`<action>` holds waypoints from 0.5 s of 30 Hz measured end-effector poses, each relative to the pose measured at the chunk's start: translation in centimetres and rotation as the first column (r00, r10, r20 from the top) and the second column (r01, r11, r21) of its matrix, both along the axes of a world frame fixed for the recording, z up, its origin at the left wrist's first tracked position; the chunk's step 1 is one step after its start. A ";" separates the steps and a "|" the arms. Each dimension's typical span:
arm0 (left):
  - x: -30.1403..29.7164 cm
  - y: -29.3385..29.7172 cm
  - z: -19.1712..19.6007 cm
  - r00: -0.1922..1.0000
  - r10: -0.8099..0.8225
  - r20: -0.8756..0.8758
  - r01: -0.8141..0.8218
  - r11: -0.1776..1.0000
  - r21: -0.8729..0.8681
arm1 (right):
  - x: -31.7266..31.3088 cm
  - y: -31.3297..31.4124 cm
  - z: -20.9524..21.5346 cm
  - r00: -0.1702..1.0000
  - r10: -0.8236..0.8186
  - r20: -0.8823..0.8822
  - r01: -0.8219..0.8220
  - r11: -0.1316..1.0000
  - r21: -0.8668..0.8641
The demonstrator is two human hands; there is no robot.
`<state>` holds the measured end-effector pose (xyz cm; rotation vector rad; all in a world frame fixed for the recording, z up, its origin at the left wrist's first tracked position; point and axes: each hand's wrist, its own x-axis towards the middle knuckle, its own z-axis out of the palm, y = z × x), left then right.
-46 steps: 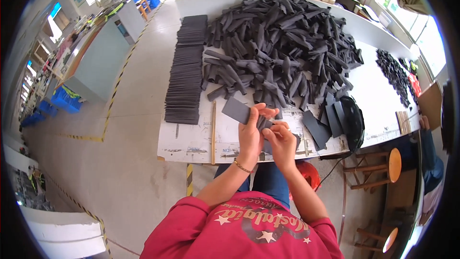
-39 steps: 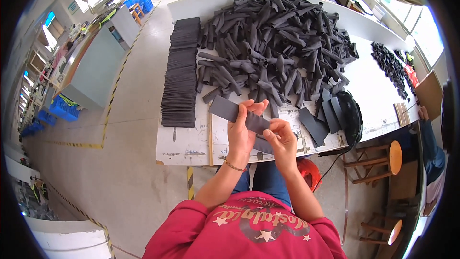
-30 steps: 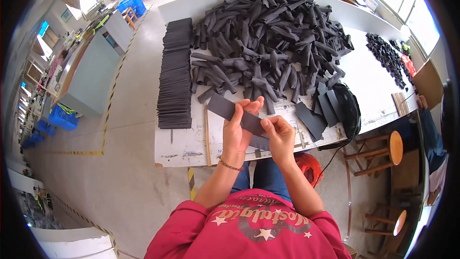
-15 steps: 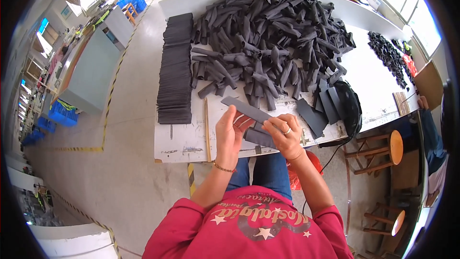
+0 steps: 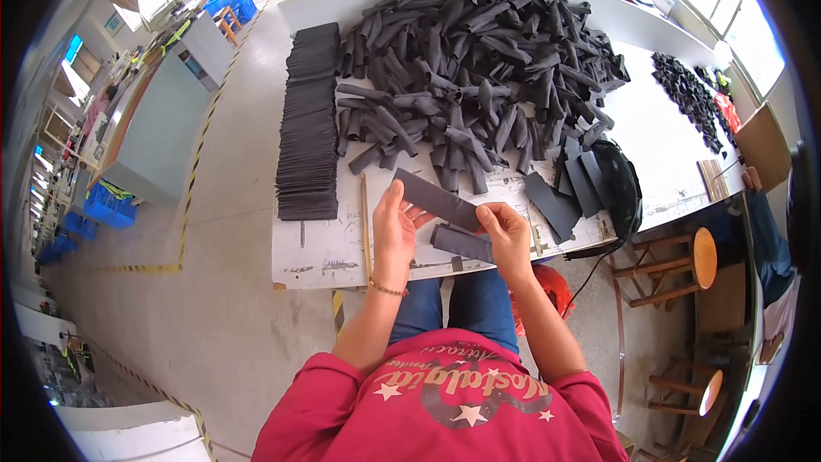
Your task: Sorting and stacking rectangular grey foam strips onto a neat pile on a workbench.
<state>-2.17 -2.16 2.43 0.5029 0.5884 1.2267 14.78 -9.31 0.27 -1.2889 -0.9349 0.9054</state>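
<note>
A flat black fabric strip (image 5: pixel 438 200) is stretched between my two hands above the table's front edge. My left hand (image 5: pixel 394 227) pinches its left end, thumb on top and fingers beneath. At the other end, my right hand (image 5: pixel 507 235) grips it between thumb and fingers. Just below lies another folded black strip (image 5: pixel 460 242), partly hidden by my right hand. A long neat row of stacked black pieces (image 5: pixel 308 128) runs along the table's left side. Behind my hands, a big loose heap of curled black pieces (image 5: pixel 487 60) covers the middle of the table.
On the white table (image 5: pixel 321 257), a thin wooden stick (image 5: pixel 366 222) lies left of my hands. Several flat dark pieces (image 5: pixel 556 207) rest beside a black bag-like bundle (image 5: pixel 623 188) at the right. Wooden stools (image 5: pixel 703 258) stand on the right, near another person's arm (image 5: pixel 770 231).
My right hand has turned and shifted to the strip's right end. The strip now shows its broad face more, held out between both hands.
</note>
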 end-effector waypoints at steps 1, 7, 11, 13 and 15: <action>-0.2 0.4 0.4 1.000 0.002 -0.026 -0.003 1.000 -0.030 | -0.1 0.0 0.0 1.000 0.004 -0.002 -0.004 1.000 -0.002; -0.5 1.2 -2.8 0.976 0.205 -0.071 -0.206 0.978 -0.016 | -1.0 0.3 -0.4 0.999 -0.032 0.033 0.032 0.999 0.016; 0.1 0.4 -2.8 0.963 0.268 -0.039 -0.270 0.961 -0.051 | -1.3 0.0 -0.7 0.997 -0.080 -0.006 0.080 0.997 0.010; 0.1 0.5 -3.3 0.961 0.276 -0.034 -0.278 0.955 -0.106 | -1.2 0.1 -0.8 0.997 -0.081 -0.022 0.081 0.997 0.004; -0.2 0.9 -3.3 0.972 0.230 -0.057 -0.235 0.967 -0.103 | -0.7 0.2 -1.2 0.998 -0.053 0.031 0.054 0.997 -0.051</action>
